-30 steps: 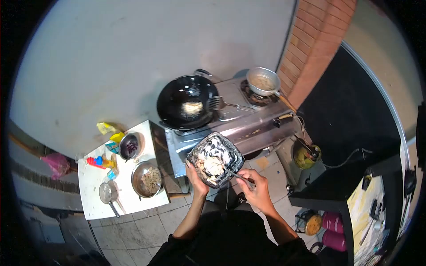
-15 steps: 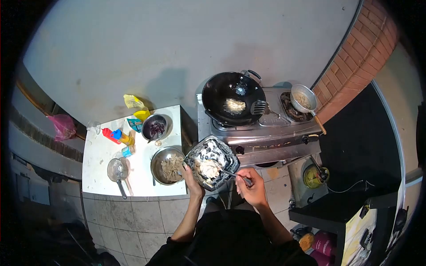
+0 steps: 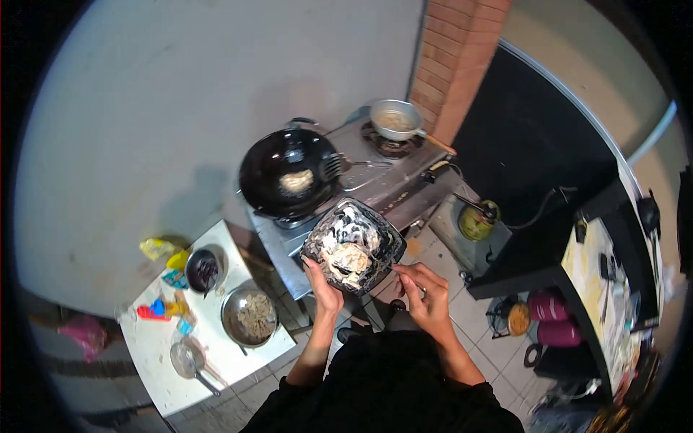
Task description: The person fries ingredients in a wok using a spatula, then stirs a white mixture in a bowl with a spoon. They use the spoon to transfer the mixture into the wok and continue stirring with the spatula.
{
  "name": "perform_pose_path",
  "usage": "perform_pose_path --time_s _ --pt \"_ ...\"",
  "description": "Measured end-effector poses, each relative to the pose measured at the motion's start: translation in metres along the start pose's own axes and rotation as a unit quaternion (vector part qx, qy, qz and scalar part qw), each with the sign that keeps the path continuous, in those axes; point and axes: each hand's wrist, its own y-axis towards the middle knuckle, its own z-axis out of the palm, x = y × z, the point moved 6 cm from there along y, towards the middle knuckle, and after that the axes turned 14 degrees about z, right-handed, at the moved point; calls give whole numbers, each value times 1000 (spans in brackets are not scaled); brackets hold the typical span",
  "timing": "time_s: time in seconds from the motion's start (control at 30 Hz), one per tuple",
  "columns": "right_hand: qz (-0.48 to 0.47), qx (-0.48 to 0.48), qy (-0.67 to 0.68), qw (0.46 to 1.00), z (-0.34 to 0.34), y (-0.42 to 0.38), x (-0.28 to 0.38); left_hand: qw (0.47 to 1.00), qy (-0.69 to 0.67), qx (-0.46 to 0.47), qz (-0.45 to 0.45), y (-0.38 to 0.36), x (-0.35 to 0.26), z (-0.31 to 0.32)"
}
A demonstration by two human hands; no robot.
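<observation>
A square black bowl (image 3: 390, 249) smeared with white batter holds a pale, clumpy mass (image 3: 348, 260). My left hand (image 3: 326, 294) grips the bowl by its lower left side, thumb at the rim. At the lower right rim, my right hand (image 3: 427, 292) is closed around a thin utensil, mostly hidden by the fingers. Behind the bowl, a black wok (image 3: 263, 169) stands on the stove with a pale battered piece (image 3: 297, 181) in its oil. A slotted spatula (image 3: 333, 166) leans in the wok's right side.
A sieve-like pan (image 3: 396, 121) sits on the right burner of the steel stove (image 3: 280, 252). The white table (image 3: 155, 368) at left bears a steel bowl of pale pieces (image 3: 249, 317), a dark-filled bowl (image 3: 204, 271), bottles (image 3: 167, 309) and a small strainer (image 3: 187, 359). A black counter (image 3: 530, 278) stands at right.
The view has turned rightward, so the stove and table appear farther left and tilted. The bowl remains in my left hand. My right hand has shifted toward its rim, and less of the utensil shows.
</observation>
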Motion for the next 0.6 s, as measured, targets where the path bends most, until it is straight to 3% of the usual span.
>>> perform_pose_path --time_s 0.03,0.13,0.37,0.43,0.6 --pt "-60 -8 -95 994 -7 -6 12 1000 -15 11 -7 0 8 8" --pt "-118 -49 -163 978 -28 -17 33 996 -28 73 -50 -2 34 32" --pt "-148 -108 -205 961 -93 -10 41 978 -77 158 -111 -17 70 109" --pt "-163 -73 -249 952 -102 -5 39 971 -98 170 -138 -25 83 128" --pt "-195 -72 -322 924 -151 1 28 978 -67 165 -112 -33 109 180"
